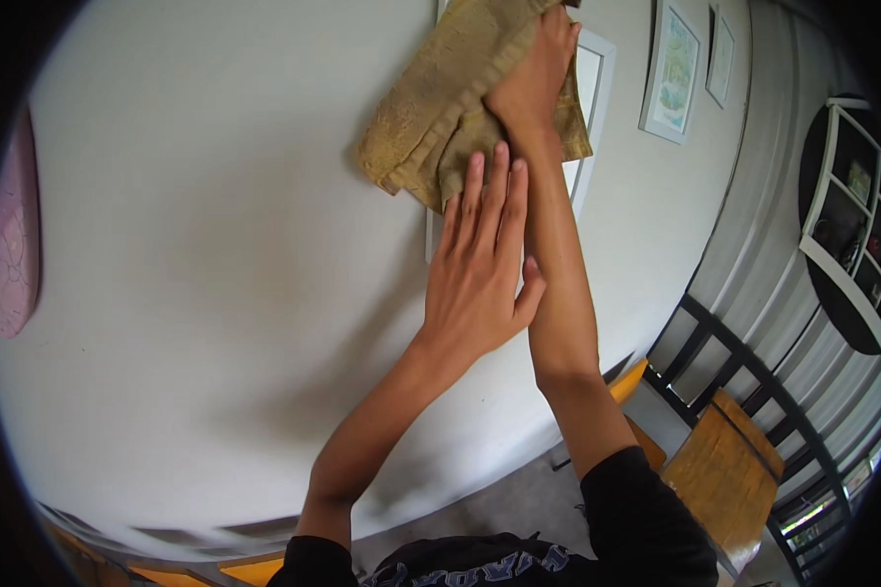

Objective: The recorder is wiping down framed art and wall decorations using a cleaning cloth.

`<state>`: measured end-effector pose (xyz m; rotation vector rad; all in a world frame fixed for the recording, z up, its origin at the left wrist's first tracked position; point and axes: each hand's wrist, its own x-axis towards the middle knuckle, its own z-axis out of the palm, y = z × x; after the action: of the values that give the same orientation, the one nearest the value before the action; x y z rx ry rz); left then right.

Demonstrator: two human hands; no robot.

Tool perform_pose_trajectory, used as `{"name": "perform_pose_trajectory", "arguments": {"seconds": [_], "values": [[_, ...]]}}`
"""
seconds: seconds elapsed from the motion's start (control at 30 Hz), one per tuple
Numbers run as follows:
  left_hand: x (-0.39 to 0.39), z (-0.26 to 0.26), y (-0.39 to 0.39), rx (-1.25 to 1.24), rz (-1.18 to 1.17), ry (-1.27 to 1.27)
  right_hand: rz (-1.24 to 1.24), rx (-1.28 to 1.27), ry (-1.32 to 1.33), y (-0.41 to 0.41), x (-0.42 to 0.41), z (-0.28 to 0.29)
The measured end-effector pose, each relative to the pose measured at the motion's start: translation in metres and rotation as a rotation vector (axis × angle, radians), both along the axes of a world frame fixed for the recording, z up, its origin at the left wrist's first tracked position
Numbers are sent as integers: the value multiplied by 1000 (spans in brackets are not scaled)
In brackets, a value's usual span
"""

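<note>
A brown-olive cloth (448, 95) with a creased, worn surface hangs over a white-framed picture (595, 81) on the wall, hiding most of it. My right hand (532, 81) holds the cloth against the frame near the top of the view. Its fingertips are partly out of sight. Lower and to the left, my left hand (481, 257) lies with its fingers extended and thumb out. The fingertips reach the lower fold of the cloth, over the lower part of the frame. Whether they press on cloth or frame cannot be told.
Two more framed pictures (672, 73) hang on the white wall (227, 220) to the right. A pink padded object (16, 242) is at the far left. A wooden table (723, 462), a black railing (763, 374) and a dark oval wall shelf (844, 220) stand right.
</note>
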<state>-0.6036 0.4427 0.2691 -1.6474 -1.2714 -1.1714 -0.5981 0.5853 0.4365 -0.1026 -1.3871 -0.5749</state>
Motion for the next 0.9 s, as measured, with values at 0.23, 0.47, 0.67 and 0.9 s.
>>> {"name": "perform_pose_trajectory", "arguments": {"seconds": [0.23, 0.47, 0.67, 0.9], "values": [[-27, 59, -4, 329, 165, 79, 337, -73, -110, -34, -6, 18], [-18, 83, 13, 156, 625, 53, 158, -116, 55, 34, 14, 0], [-52, 148, 47, 497, 764, 244, 303, -154, 226, 67, 16, -2], [-64, 73, 44, 312, 876, 513, 250, -109, -244, 38, 22, -124]]}}
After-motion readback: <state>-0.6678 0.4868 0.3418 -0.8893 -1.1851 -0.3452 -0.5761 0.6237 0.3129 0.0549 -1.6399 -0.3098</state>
